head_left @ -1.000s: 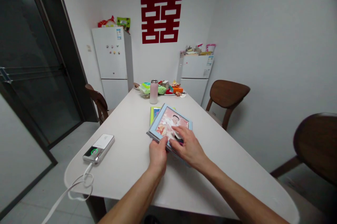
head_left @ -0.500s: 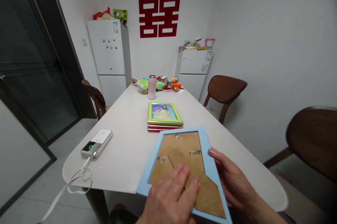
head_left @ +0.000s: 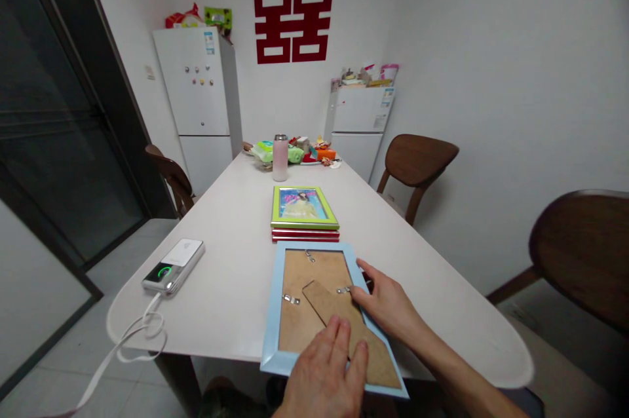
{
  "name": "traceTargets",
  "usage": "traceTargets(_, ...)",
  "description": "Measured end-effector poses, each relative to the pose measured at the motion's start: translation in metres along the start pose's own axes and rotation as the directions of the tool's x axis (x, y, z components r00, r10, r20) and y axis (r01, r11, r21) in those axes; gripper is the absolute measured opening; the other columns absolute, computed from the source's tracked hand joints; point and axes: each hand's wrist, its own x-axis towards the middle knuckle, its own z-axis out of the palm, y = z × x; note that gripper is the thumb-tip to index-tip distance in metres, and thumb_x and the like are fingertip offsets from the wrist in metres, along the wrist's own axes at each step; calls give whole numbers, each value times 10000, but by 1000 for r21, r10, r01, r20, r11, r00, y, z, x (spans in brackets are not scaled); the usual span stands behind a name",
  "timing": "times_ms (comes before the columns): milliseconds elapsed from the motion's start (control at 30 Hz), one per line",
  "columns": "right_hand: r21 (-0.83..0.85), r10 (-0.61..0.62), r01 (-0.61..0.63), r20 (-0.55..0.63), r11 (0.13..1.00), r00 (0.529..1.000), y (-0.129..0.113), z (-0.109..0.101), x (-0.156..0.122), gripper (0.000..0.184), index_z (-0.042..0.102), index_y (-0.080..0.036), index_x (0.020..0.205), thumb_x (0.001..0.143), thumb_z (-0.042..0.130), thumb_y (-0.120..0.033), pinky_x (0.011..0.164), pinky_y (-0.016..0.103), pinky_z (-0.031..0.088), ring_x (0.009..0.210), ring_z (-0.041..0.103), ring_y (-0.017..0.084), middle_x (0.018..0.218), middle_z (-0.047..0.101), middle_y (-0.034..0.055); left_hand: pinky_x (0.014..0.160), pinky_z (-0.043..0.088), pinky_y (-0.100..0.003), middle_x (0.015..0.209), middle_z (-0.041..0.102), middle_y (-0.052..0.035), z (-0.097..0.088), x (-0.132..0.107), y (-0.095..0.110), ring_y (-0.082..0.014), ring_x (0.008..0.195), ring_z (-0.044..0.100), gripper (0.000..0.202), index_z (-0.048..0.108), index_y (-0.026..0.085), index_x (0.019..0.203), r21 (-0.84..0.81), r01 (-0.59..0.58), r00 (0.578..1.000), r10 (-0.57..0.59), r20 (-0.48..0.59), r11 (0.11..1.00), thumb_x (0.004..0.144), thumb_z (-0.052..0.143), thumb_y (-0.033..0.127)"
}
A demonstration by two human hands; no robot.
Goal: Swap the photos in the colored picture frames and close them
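A light blue picture frame (head_left: 273, 313) lies face down at the near end of the table, its brown backboard (head_left: 314, 274) and fold-out stand showing. Metal clips sit on its top, left and right sides. My left hand (head_left: 327, 372) rests on the lower backboard and stand, fingers stretched out flat. At the right edge, my right hand (head_left: 388, 300) grips the frame, its thumb over the rim beside the right clip (head_left: 343, 289). Just beyond is a stack with a green picture frame (head_left: 304, 225) on top, holding a picture of a figure in a pale dress, and red-edged frames (head_left: 304, 235) beneath.
A power bank (head_left: 174, 267) with a white cable (head_left: 130, 333) lies on the left of the table (head_left: 221, 313). Farther back stand a pink bottle (head_left: 280, 159) and a heap of snack packets (head_left: 314, 152). Wooden chairs (head_left: 417, 166) flank the table.
The blue frame has come down flatter and turned straighter towards the stack. My right hand has moved up and left, its thumb now near the right clip. My left hand stays on the backboard.
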Motion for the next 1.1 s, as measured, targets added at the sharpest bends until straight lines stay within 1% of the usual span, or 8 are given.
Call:
traceTargets(100, -231, -76, 68, -22, 971, 997, 2, 4, 1, 491, 491, -79, 1117, 650, 444, -227, 757, 297, 399, 818, 533, 197, 892, 582, 104, 713, 501, -238, 961, 642, -75, 4, -2, 0, -193, 923, 576, 252, 555, 175, 940, 5, 20, 1000, -20, -10, 1000, 823, 334, 201)
traceTargets(367, -306, -147, 148, 27, 940, 989, 2, 6, 0, 400, 550, -121, 1043, 668, 435, -203, 875, 293, 351, 950, 491, 180, 1024, 519, 98, 769, 478, -282, 1073, 574, -128, 5, -5, 2, -234, 1015, 511, 266, 509, 150, 1035, -69, 13, 981, 0, 196, 998, 812, 381, 217)
traceTargets(500, -357, -180, 195, 75, 913, 981, 0, 5, 3, 369, 584, -120, 1005, 671, 445, -193, 944, 327, 291, 1073, 423, 214, 1167, 441, 125, 843, 440, -349, 1173, 488, -162, -10, 4, -14, -266, 1086, 441, 420, 466, 108, 1111, -279, 160, 888, -15, 460, 947, 743, 481, 310)
traceTargets(567, -354, -177, 202, 101, 913, 979, -3, 5, 4, 338, 607, -123, 972, 686, 443, -197, 936, 334, 304, 1062, 435, 222, 1159, 451, 130, 912, 374, -391, 1225, 429, -171, -15, 6, -31, -267, 1133, 383, 500, 422, 77, 1157, -266, 342, 834, -161, 528, 901, 718, 503, 302)
traceTargets(633, -354, -170, 194, 99, 915, 981, -5, 6, 5, 309, 627, -124, 933, 702, 437, -200, 916, 334, 325, 1042, 451, 227, 1128, 473, 138, 955, 302, -432, 1268, 354, -199, -16, 5, -49, -275, 1179, 305, 533, 372, 32, 1190, -166, 520, 764, -368, 530, 838, 715, 488, 244)
traceTargets(733, -361, -175, 194, 83, 912, 981, -6, 7, 5, 289, 640, -124, 894, 716, 425, -196, 890, 322, 345, 1014, 466, 223, 1084, 491, 141, 978, 254, -437, 1300, 280, -222, -10, -2, -66, -274, 1218, 206, 569, 324, -16, 1207, -152, 639, 704, -494, 510, 754, 703, 474, 203)
traceTargets(933, -383, -254, 255, 52, 888, 966, -9, 9, 13, 303, 617, -129, 949, 732, 428, -224, 868, 323, 346, 974, 469, 215, 1052, 520, 123, 995, 233, -425, 1312, 271, -206, -1, -13, -67, -242, 1227, 199, 581, 297, -5, 1219, -259, 675, 718, -534, 447, 691, 671, 433, 131)
traceTargets(1100, -370, -360, 382, 131, 847, 924, -35, 26, 37, 298, 636, -143, 900, 778, 370, -202, 753, 252, 371, 812, 516, 162, 860, 595, 82, 1000, 236, -413, 1310, 297, -174, 1, -15, -68, -226, 1221, 231, 589, 310, 32, 1220, -290, 692, 714, -567, 411, 661, 640, 398, 77)
